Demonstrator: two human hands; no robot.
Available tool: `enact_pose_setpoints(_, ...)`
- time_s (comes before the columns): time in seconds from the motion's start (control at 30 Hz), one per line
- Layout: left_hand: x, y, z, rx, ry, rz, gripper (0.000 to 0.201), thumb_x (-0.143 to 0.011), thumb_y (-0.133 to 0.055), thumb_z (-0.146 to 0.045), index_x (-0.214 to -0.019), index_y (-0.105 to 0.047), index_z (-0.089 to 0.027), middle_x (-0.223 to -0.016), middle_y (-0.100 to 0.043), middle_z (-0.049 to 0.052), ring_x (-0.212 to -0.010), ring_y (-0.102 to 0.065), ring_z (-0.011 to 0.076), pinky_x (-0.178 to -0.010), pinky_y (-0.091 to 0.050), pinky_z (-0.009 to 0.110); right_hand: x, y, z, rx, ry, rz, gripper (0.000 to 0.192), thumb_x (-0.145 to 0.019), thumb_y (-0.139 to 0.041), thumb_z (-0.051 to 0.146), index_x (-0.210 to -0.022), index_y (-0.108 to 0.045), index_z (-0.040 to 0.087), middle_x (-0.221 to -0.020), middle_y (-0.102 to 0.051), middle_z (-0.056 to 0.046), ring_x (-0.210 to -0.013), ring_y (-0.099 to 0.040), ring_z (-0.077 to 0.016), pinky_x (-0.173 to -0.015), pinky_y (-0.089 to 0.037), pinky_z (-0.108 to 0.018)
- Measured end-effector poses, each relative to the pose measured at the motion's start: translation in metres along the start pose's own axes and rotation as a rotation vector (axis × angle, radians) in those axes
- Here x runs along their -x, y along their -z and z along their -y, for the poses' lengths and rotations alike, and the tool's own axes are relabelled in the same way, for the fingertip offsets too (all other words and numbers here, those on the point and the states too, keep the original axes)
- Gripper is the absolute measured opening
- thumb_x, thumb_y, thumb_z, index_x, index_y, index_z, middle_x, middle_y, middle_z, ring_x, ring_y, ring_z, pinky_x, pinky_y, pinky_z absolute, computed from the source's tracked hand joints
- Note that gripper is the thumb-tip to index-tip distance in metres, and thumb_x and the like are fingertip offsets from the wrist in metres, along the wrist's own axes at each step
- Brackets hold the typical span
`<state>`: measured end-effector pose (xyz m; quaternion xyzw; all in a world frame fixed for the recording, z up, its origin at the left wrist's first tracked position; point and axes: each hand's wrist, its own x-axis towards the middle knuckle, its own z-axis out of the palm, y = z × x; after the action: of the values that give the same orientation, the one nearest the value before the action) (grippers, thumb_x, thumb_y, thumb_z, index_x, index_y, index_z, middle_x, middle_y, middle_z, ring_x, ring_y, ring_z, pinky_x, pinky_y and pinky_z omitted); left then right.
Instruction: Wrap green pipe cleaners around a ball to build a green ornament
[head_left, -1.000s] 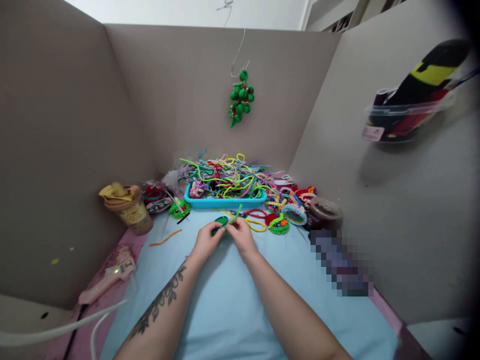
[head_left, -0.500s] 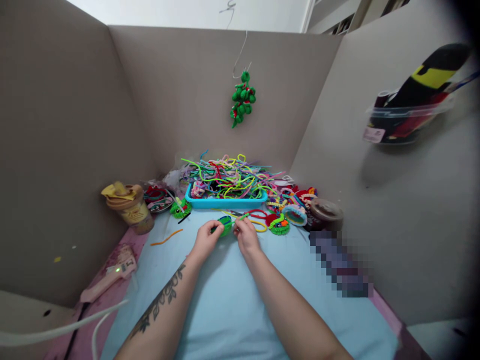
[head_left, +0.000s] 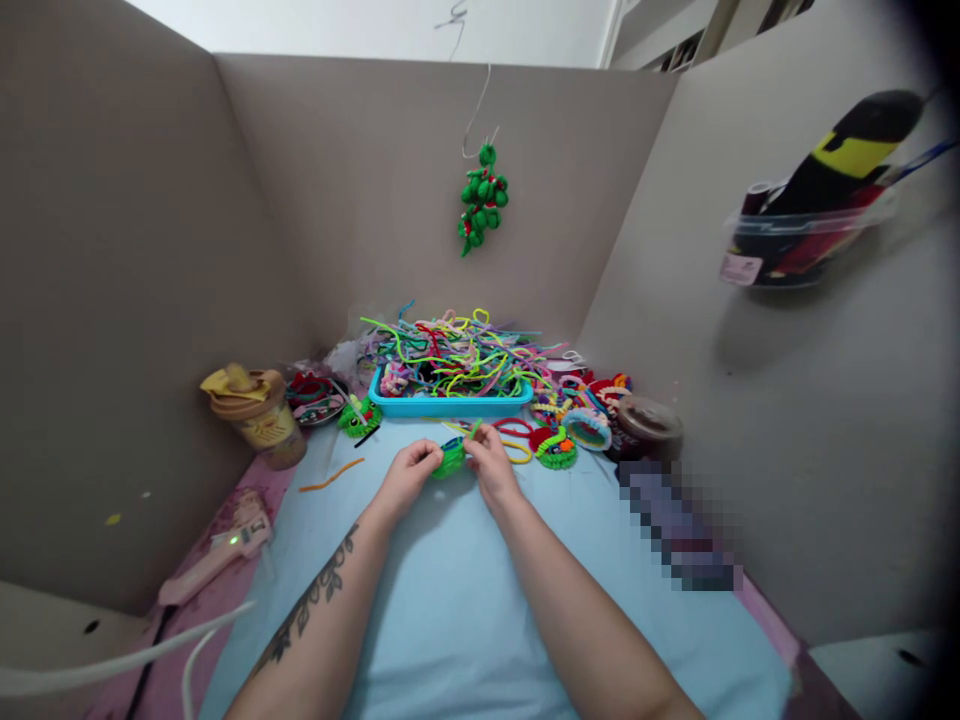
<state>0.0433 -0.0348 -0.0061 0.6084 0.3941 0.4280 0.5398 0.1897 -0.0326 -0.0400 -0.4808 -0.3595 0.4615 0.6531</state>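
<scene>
We hold a green coil (head_left: 450, 461) of pipe cleaner just above the blue mat (head_left: 465, 600), pinched between both hands: left hand (head_left: 407, 476) closed on its left edge, right hand (head_left: 491, 462) closed on its right edge and loose tail. It looks light, soft and bendy, best gripped by the rim. Beyond sits a tray (head_left: 450, 405) of pipe cleaners; a glue gun (head_left: 217, 555) lies far left

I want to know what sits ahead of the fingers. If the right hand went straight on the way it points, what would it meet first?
Probably the red pipe-cleaner loop just beyond the right hand, then the blue tray; depth is unclear.
</scene>
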Motion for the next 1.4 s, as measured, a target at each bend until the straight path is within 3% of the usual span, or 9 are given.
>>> enact_pose_setpoints(0.13, -0.002, 0.005, 0.001, -0.083, 0.016, -0.048, 0.024, -0.073, -0.057, -0.036, -0.064, -0.051, -0.015, -0.054, -0.044, -0.005, -0.052, -0.040, 0.0088, -0.053, -0.031, 0.022, 0.003, 0.004, 0.004, 0.309, 0.252, -0.118, 0.062, -0.062, -0.067, 0.031, -0.119, -0.043, 0.023, -0.119, -0.046, -0.010, -0.098, -0.051, -0.0209, -0.079, -0.045, -0.035)
enact_pose_setpoints(0.27, -0.001, 0.011, -0.003, -0.128, 0.010, -0.003, 0.024, -0.074, -0.057, -0.035, -0.063, -0.052, -0.014, -0.055, -0.045, -0.004, -0.054, -0.040, 0.0087, -0.053, -0.031, 0.021, 0.004, 0.010, 0.014, 0.600, 0.535, 0.199, 0.029, -0.070, -0.065, 0.027, -0.098, -0.063, 0.026, -0.126, -0.046, -0.006, -0.123, -0.034, -0.0247, -0.104, -0.024, -0.043)
enact_pose_setpoints(0.37, 0.002, 0.015, -0.011, -0.101, 0.035, 0.038, 0.026, -0.074, -0.059, -0.039, -0.070, -0.057, -0.013, -0.062, -0.053, -0.001, -0.058, -0.045, 0.0104, -0.055, -0.034, 0.022, 0.000, 0.014, 0.014, 0.563, 0.484, 0.324, 0.009, -0.075, -0.061, 0.030, -0.079, -0.067, 0.024, -0.120, -0.053, -0.006, -0.119, -0.040, -0.0235, -0.104, -0.025, -0.041)
enact_pose_setpoints(0.53, 0.004, 0.019, -0.020, 0.001, -0.002, 0.011, 0.038, -0.073, -0.062, -0.044, -0.096, -0.062, -0.013, -0.089, -0.062, 0.006, -0.077, -0.054, 0.0153, -0.067, -0.041, 0.024, -0.007, 0.017, 0.006, 0.282, 0.296, 0.390, 0.017, -0.074, -0.063, 0.037, -0.074, -0.064, 0.020, -0.116, -0.054, -0.008, -0.113, -0.049, -0.0226, -0.100, -0.030, -0.039)
enact_pose_setpoints(0.8, 0.003, 0.022, -0.014, 0.056, 0.033, 0.141, 0.032, -0.070, -0.068, -0.039, -0.084, -0.060, -0.012, -0.074, -0.061, 0.003, -0.066, -0.054, 0.0133, -0.066, -0.042, 0.026, -0.003, 0.015, 0.002, 0.129, 0.203, 0.441, 0.019, -0.073, -0.065, 0.040, -0.072, -0.062, 0.021, -0.114, -0.055, -0.007, -0.114, -0.048, -0.0230, -0.097, -0.033, -0.038)
enact_pose_setpoints(0.9, 0.004, 0.022, -0.013, 0.035, -0.010, 0.145, 0.031, -0.072, -0.066, -0.038, -0.090, -0.060, -0.013, -0.083, -0.062, 0.005, -0.075, -0.056, 0.0153, -0.071, -0.043, 0.026, -0.001, 0.015, 0.002, 0.141, 0.215, 0.465, 0.020, -0.075, -0.062, 0.040, -0.072, -0.061, 0.020, -0.114, -0.055, -0.007, -0.113, -0.048, -0.0227, -0.095, -0.035, -0.037)
enact_pose_setpoints(1.13, 0.004, 0.021, -0.009, -0.056, -0.168, 0.099, 0.035, -0.068, -0.070, -0.028, -0.097, -0.055, -0.017, -0.102, -0.058, 0.006, -0.096, -0.054, 0.0185, -0.085, -0.042, 0.030, 0.000, 0.015, 0.005, 0.315, 0.347, 0.405, 0.015, -0.080, -0.056, 0.035, -0.077, -0.059, 0.021, -0.108, -0.057, -0.007, -0.107, -0.052, -0.0213, -0.094, -0.038, -0.038)
enact_pose_setpoints(1.27, 0.000, 0.019, -0.003, -0.114, -0.125, 0.045, 0.028, -0.068, -0.068, -0.024, -0.090, -0.054, -0.016, -0.091, -0.059, 0.004, -0.086, -0.057, 0.0163, -0.080, -0.044, 0.030, 0.007, 0.011, 0.011, 0.593, 0.584, 0.260, 0.014, -0.077, -0.058, 0.026, -0.091, -0.063, 0.024, -0.110, -0.054, -0.007, -0.112, -0.047, -0.0228, -0.099, -0.034, -0.042)
enact_pose_setpoints(1.4, -0.003, 0.017, 0.006, -0.083, -0.051, 0.054, 0.031, -0.065, -0.068, -0.022, -0.090, -0.052, -0.016, -0.085, -0.060, 0.003, -0.080, -0.058, 0.0155, -0.071, -0.045, 0.027, 0.014, 0.006, 0.013, 0.766, 0.774, 0.213, 0.012, -0.078, -0.058, 0.021, -0.085, -0.065, 0.027, -0.111, -0.054, -0.004, -0.121, -0.037, -0.0245, -0.102, -0.030, -0.046)
